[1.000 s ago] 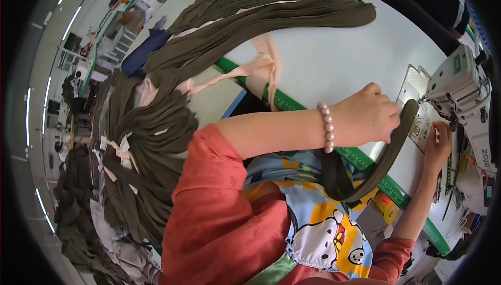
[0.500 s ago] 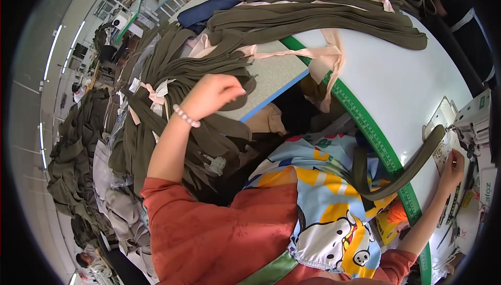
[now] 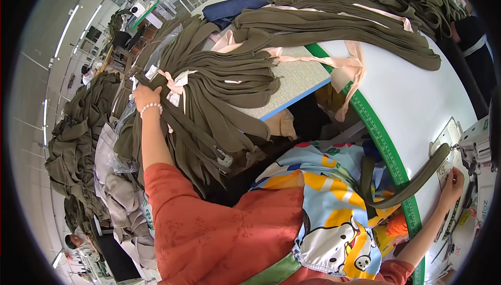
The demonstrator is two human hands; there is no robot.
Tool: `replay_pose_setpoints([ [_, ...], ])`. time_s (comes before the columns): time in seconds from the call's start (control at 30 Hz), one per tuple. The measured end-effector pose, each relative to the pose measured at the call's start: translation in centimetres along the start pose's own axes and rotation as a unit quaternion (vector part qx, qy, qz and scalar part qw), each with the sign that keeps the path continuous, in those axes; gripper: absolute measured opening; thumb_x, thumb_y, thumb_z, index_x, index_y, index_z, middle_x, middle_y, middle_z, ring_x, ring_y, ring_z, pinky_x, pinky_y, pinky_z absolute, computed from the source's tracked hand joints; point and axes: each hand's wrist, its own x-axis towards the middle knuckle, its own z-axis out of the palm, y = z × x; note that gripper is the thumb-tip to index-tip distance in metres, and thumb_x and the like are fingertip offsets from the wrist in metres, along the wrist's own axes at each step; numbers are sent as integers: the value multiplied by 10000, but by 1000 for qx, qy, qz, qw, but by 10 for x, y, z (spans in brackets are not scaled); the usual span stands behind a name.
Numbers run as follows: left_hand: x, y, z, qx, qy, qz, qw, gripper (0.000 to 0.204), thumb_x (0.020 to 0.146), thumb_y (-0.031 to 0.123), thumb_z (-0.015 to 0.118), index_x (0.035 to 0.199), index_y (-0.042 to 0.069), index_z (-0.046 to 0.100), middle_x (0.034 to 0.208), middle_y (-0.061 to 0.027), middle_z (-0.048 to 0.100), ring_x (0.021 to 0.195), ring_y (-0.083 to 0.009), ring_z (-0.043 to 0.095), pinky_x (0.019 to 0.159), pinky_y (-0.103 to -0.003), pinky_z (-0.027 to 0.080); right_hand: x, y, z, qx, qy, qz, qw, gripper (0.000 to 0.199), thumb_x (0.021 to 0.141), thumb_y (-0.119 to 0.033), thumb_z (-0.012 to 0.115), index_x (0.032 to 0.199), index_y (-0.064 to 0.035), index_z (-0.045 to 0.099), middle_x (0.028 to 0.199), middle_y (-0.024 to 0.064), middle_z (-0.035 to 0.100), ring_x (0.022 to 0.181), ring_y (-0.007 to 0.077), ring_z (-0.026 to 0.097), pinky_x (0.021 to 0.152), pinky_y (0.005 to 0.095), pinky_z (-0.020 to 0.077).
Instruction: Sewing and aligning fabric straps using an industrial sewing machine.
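My left hand (image 3: 146, 98) reaches into a bundle of long olive fabric strips (image 3: 224, 73), beside the peach cloth tie (image 3: 174, 82) around it. Its fingers are bent over the strips at the bundle's left end, fingertips partly hidden. A single olive strip (image 3: 412, 188) lies with one end under the foot of a white sewing machine (image 3: 477, 141); the rest droops over the table edge toward my lap. Next to the machine's needle plate (image 3: 442, 167), my right hand (image 3: 452, 190) is closed in a pinch. Whatever it holds, if anything, is too small to make out.
A green measuring tape (image 3: 373, 126) runs along the curved edge of the white table (image 3: 402, 86). More olive strips (image 3: 339, 26) and a navy cloth (image 3: 235, 7) lie at the far side. Heaped garments (image 3: 83, 133) stand at the left. A person (image 3: 78, 241) sits at lower left.
My left hand has moved left and down from above the strips onto the bundle's tied end. My right hand stays beside the machine; the view has shifted slightly.
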Motion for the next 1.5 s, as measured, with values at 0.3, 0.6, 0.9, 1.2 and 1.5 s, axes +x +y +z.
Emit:
replay_pose_setpoints([
  [0.3,35,-37,12,-109,-98,-50,988,416,668,312,823,924,9,698,1001,-185,693,958,-326,668,842,-407,521,-1,-3,1,6,-6,15,1000,159,928,-110,575,1029,-9,645,898,34,602,737,120,519,666,248,429],
  [0.6,34,12,-33,-296,27,-54,953,293,745,230,786,895,9,666,934,-137,688,828,-238,669,777,-351,530,-3,8,3,32,7,6,999,147,923,-95,584,1021,-4,645,876,24,595,721,98,503,659,234,423],
  [0.9,-68,240,-216,-842,138,276,442,345,878,-67,600,1147,19,401,996,-99,545,744,-215,690,640,-295,591,-4,-131,-28,212,-130,66,966,131,909,-34,603,1027,5,643,928,17,633,839,98,577,788,208,442],
  [1.2,-212,362,-313,-927,-205,300,88,302,885,-98,580,1124,-1,424,1105,-131,523,891,-290,673,807,-369,603,-20,-336,10,359,-169,-121,910,605,821,-108,720,1350,-11,443,1286,92,569,1193,188,508,1006,360,389],
  [1.5,-235,432,-265,-866,-477,125,79,260,905,-27,582,1126,15,451,1124,-132,544,932,-211,666,804,-294,549,0,-317,68,535,-316,47,782,192,947,-61,573,1129,0,554,997,67,669,930,135,635,854,260,483],
])
